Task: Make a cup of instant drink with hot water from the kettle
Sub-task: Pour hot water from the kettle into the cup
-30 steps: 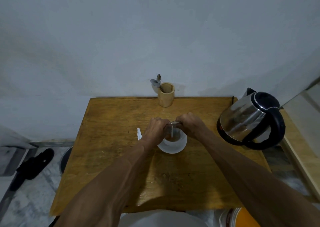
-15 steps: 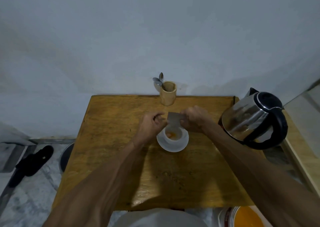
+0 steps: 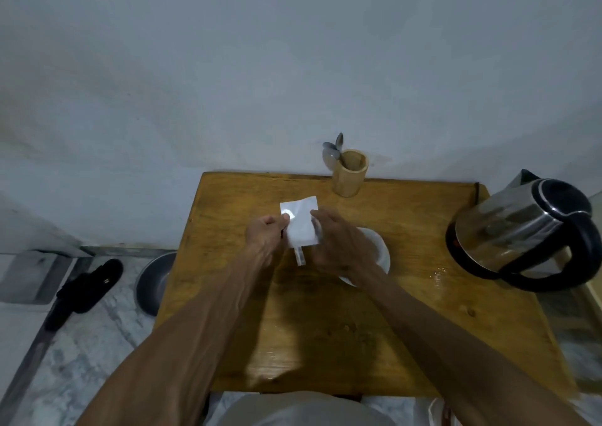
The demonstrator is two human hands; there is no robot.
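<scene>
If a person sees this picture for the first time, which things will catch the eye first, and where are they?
First, the white sachet held up between the left hand and the right hand at the middle of the wooden table. Next, the shiny steel kettle with its black handle at the table's right edge. Behind, against the wall, a wooden cup holds spoons.
</scene>
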